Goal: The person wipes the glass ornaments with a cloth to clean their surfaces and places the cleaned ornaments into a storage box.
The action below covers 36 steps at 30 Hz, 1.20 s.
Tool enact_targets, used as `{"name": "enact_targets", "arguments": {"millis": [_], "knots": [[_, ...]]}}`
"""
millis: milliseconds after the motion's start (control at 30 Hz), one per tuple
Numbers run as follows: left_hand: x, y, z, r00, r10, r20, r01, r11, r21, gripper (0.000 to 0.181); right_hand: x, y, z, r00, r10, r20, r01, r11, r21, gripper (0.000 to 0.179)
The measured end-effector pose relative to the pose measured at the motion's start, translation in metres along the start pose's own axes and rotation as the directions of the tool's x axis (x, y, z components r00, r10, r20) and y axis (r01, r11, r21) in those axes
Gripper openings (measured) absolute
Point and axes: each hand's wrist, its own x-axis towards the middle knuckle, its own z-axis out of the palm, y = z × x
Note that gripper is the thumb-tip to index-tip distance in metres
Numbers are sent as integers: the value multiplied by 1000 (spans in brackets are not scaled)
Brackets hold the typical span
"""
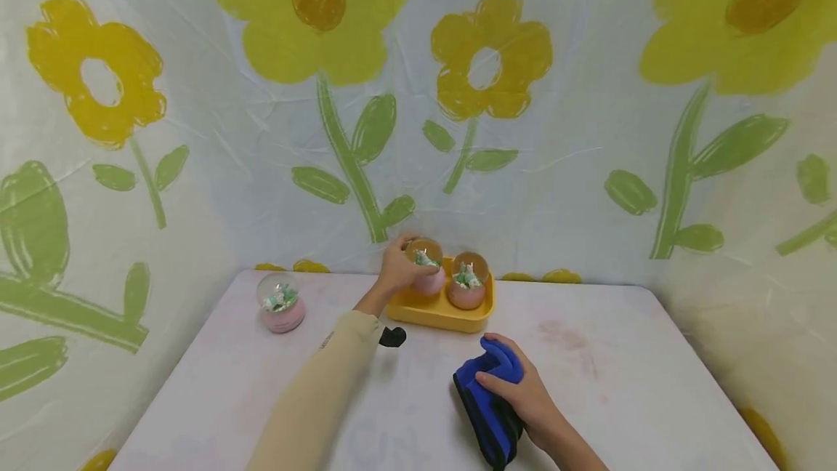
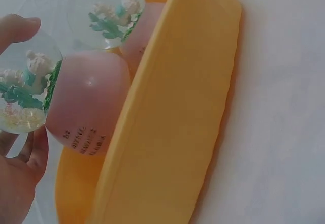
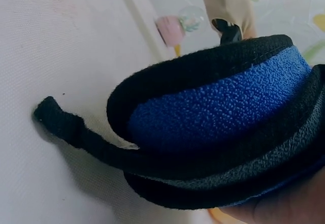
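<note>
My left hand [image 1: 395,269] holds the glass dome of a snow globe with a pink base [image 1: 429,280], thumb on one side and fingers on the other. That globe is in a yellow tray [image 1: 438,318]; I cannot tell whether its base touches the bottom. Beside it in the tray stands a second snow globe [image 1: 467,298]. In the left wrist view, the held globe [image 2: 89,99] has a white and green figure inside and printing on its base. My right hand [image 1: 532,398] grips a folded blue terry cloth piece with black edging [image 1: 487,405] and a black strap [image 3: 96,142].
A third snow globe [image 1: 281,304] stands on the white table [image 1: 222,398] at the left. Flower-printed cloth walls [image 1: 575,166] rise behind the table and at both sides. A black strap end [image 1: 393,337] sticks out at the left cuff.
</note>
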Motion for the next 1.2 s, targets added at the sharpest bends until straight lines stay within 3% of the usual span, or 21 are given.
{"name": "enact_targets", "arguments": {"millis": [167,333,733,1000,1200], "knots": [[-7,-11,13,998,-47,41,45,999,29,75,-6,9,-1,998,50,-27,-51,998,-24,66],[-12,-10,20,992,-103,72,100,994,55,78,-8,14,-4,997,51,-51,-53,998,-37,64],[2,-10,25,990,-125,64,122,991,56,78,-2,9,-3,998,36,-57,-38,999,-30,66],[4,-13,28,992,-99,77,93,993,77,79,2,1,16,1000,-28,-13,28,999,26,63],[2,-15,31,995,-86,49,83,994,72,81,7,-8,31,998,-50,28,49,998,45,62]]}}
